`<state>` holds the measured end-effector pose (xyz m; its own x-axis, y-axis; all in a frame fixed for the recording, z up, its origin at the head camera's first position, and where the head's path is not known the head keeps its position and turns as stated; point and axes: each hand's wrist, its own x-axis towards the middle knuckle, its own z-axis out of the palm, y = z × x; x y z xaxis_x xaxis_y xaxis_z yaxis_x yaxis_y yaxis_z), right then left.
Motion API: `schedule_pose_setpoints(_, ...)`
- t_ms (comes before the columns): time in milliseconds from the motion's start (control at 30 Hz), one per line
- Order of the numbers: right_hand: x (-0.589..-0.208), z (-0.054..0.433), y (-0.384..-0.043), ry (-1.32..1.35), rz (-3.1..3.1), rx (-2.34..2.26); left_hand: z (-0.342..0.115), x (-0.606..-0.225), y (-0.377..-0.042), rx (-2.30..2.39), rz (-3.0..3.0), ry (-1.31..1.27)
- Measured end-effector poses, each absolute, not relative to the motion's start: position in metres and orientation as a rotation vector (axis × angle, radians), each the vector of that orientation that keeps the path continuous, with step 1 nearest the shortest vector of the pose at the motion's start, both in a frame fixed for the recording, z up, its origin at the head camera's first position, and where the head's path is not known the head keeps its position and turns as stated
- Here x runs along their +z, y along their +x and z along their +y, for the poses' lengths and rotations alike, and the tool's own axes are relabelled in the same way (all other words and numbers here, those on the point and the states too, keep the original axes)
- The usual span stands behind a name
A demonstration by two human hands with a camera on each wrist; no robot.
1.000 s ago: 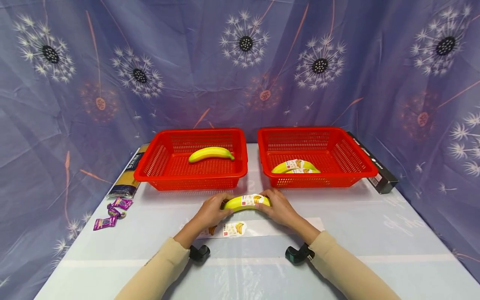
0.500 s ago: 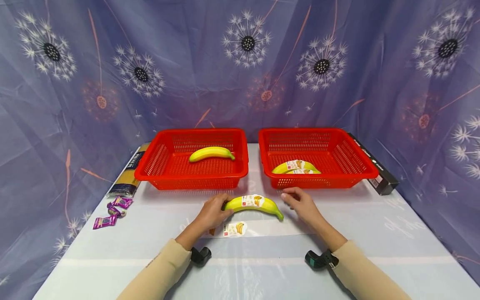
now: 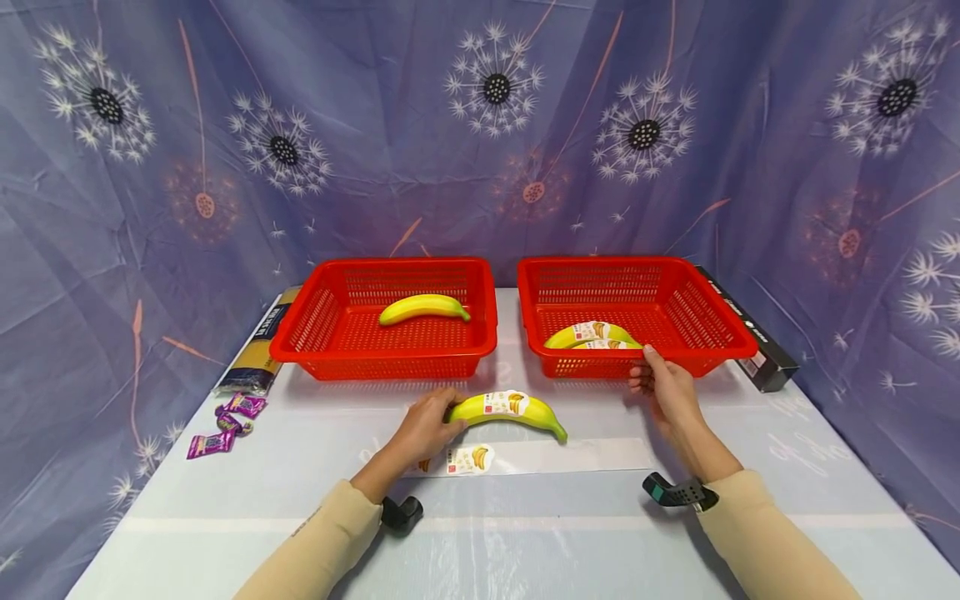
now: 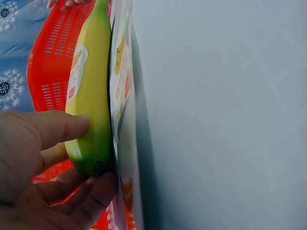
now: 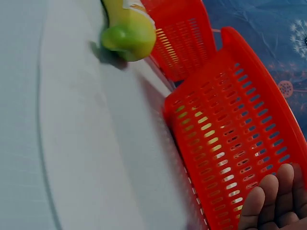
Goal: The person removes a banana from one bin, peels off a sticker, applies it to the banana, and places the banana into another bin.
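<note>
A yellow banana [image 3: 542, 413] with a white sticker on top lies mid-table, its green stem toward the right. My left hand [image 3: 427, 423] holds its left end; in the left wrist view the thumb lies on the peel [image 4: 98, 103] and the fingers are round the tip. Just in front of it lies a strip of banana stickers [image 3: 540, 457]. My right hand [image 3: 672, 396] is at the front of the right red basket [image 3: 581, 360], thumb tip overlapping the rim, fingers loosely bent and nothing held. Two stickered bananas [image 3: 588, 331] lie in that basket.
The left red basket [image 3: 390, 360] has one banana [image 3: 422, 307] without a sticker. Left of it are a gold-and-dark package [image 3: 258, 346] and several purple wrapped candies [image 3: 212, 444]. A long black box [image 3: 765, 354] lies beside the right basket. A dandelion-print curtain [image 3: 480, 183] hangs behind.
My right hand has let go of the banana's stem end and moved right to the front of the right basket. The left hand stays on the banana, which lies still.
</note>
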<state>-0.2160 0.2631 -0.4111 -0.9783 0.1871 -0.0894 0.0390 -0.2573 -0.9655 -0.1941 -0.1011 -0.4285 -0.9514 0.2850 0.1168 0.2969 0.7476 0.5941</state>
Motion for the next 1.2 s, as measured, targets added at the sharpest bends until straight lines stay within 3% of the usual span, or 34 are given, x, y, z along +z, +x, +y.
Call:
schedule_pose_setpoints(267, -0.408, 0.265, -0.219, -0.243, -1.87, 2.385, -0.099, -0.421, -0.192, -1.045, -2.885, -0.499)
schedule_pose_setpoints(600, -0.408, 0.269, -0.22, -0.254, -1.878, 2.366, -0.051, -0.351, -0.214, -1.292, -2.713, -0.678)
schedule_pose_setpoints(867, -0.409, 0.269, -0.219, -0.292, -1.921, 2.326, 0.015, -0.32, -0.258, -1.104, -2.724, -0.698)
schedule_pose_setpoints(1200, -0.413, 0.269, -0.218, -0.297, -1.949, 2.287, 0.07, -0.329, -0.294, -0.593, -2.925, -0.64)
